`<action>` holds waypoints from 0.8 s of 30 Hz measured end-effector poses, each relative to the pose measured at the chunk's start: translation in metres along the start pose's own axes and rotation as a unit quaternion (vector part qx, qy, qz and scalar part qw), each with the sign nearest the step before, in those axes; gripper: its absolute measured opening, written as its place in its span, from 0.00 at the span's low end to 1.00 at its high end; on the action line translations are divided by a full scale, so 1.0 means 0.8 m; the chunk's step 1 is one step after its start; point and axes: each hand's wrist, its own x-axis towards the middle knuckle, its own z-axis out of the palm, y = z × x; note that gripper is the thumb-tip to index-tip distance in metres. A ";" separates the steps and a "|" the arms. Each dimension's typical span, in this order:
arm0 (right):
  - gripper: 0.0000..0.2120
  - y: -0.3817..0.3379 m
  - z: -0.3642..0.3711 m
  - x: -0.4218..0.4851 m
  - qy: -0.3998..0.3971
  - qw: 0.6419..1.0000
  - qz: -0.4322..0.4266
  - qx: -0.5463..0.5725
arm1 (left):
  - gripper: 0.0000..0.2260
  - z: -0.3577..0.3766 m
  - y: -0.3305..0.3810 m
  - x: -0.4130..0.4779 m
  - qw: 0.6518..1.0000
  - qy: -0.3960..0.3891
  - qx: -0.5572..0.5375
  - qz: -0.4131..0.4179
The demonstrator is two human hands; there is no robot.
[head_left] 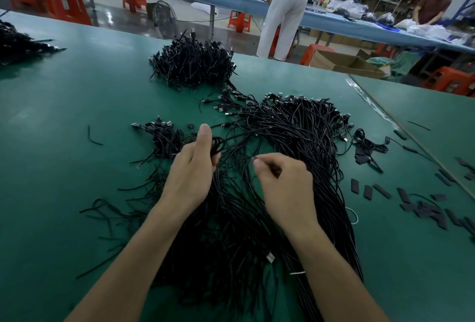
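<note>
Green matting covers the surface across the near field. At its far left edge I see an outlying cable heap, partly cut off by the frame. Further right, a short black strip lies alone on the matting. Next comes a small cluster of coiled cables, plugs pointing away from me, just left of the left hand.

The left hand is raised above the surface with the thumb upright. Its fingers are curled round a coiled black cable, which is lifted clear of the matting; one length of it runs off to the right over the loose cable mass. Behind it, well apart toward the far edge, stands a tall tangled pile of the same cables.

The right hand hovers over the near part of the loose cable mass, close beside the left hand but not touching it. Its fingers are drawn in narrow, thumb and forefinger pinching a thin strand end; I cannot tell whether this strand belongs to the coiled black cable.

Right of the mass, flat black sleeve pieces lie scattered toward the right edge. Beyond the surface sit a cardboard box and a standing person.
</note>
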 end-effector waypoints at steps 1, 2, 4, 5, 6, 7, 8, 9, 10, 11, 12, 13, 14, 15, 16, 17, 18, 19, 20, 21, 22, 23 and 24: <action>0.07 -0.002 0.000 0.001 0.016 1.000 -0.009 0.005 | 0.31 0.005 0.002 -0.003 1.000 -0.017 -0.015 -0.006; 0.08 -0.003 0.000 0.002 0.026 0.999 -0.020 0.008 | 0.30 0.009 0.005 -0.006 0.999 -0.034 -0.028 -0.008; 0.06 -0.008 0.000 0.002 0.032 0.998 -0.036 0.029 | 0.26 0.018 0.010 -0.013 0.997 -0.072 -0.040 -0.002; 0.07 -0.010 -0.001 0.002 0.030 0.997 -0.041 0.049 | 0.25 0.022 0.012 -0.017 0.995 -0.092 -0.037 0.009; 0.10 -0.010 -0.002 0.002 0.028 0.996 -0.047 0.065 | 0.25 0.026 0.014 -0.021 0.993 -0.113 -0.039 0.022; 0.12 -0.010 -0.003 0.002 0.024 0.996 -0.055 0.072 | 0.25 0.029 0.015 -0.023 0.990 -0.125 -0.050 0.033; 0.13 -0.010 -0.004 0.002 0.020 0.995 -0.062 0.076 | 0.25 0.030 0.016 -0.023 0.988 -0.130 -0.068 0.038; 0.13 -0.011 -0.006 0.001 0.015 0.994 -0.068 0.082 | 0.24 0.030 0.016 -0.023 0.987 -0.131 -0.087 0.042; 0.13 -0.011 -0.009 0.002 0.008 0.993 -0.073 0.089 | 0.22 0.030 0.016 -0.023 0.985 -0.130 -0.104 0.046; 0.14 -0.011 -0.012 0.002 -0.001 0.992 -0.080 0.094 | 0.19 0.030 0.014 -0.021 0.984 -0.125 -0.117 0.045; 0.14 -0.012 -0.015 0.003 -0.011 0.992 -0.089 0.091 | 0.18 0.030 0.013 -0.020 0.984 -0.116 -0.127 0.037; 0.14 -0.012 -0.018 0.004 -0.024 0.992 -0.102 0.076 | 0.15 0.030 0.012 -0.019 0.984 -0.108 -0.137 0.028; 0.13 -0.013 -0.021 0.005 -0.038 0.991 -0.118 0.053 | 0.14 0.029 0.011 -0.018 0.984 -0.103 -0.144 0.028; 0.13 -0.014 -0.023 0.006 -0.052 0.989 -0.135 0.025 | 0.13 0.029 0.011 -0.017 0.984 -0.097 -0.143 0.036; 0.13 -0.014 -0.025 0.006 -0.064 0.987 -0.149 -0.002 | 0.13 0.028 0.011 -0.017 0.986 -0.086 -0.137 0.047; 0.13 -0.015 -0.025 0.006 -0.073 0.984 -0.158 -0.023 | 0.15 0.029 0.011 -0.016 0.986 -0.074 -0.135 0.058; 0.11 -0.016 -0.025 0.005 -0.075 0.984 -0.160 -0.030 | 0.17 0.029 0.012 -0.016 0.986 -0.065 -0.137 0.069; 0.10 -0.016 -0.023 0.004 -0.070 0.985 -0.153 -0.020 | 0.18 0.030 0.013 -0.017 0.985 -0.061 -0.141 0.076; 0.09 -0.016 -0.022 0.002 -0.059 0.989 -0.138 0.006 | 0.19 0.030 0.016 -0.017 0.984 -0.056 -0.145 0.080; 0.07 -0.016 -0.020 0.001 -0.044 0.991 -0.116 0.039 | 0.20 0.030 0.017 -0.018 0.984 -0.049 -0.147 0.084; 0.06 -0.015 -0.019 0.000 -0.030 0.993 -0.093 0.065 | 0.21 0.029 0.018 -0.018 0.984 -0.041 -0.149 0.087; 0.04 -0.015 -0.018 -0.001 -0.019 0.994 -0.076 0.079 | 0.22 0.028 0.019 -0.018 0.983 -0.037 -0.155 0.089; 0.03 -0.014 -0.017 -0.003 -0.013 0.994 -0.067 0.082 | 0.22 0.027 0.019 -0.017 0.982 -0.036 -0.165 0.089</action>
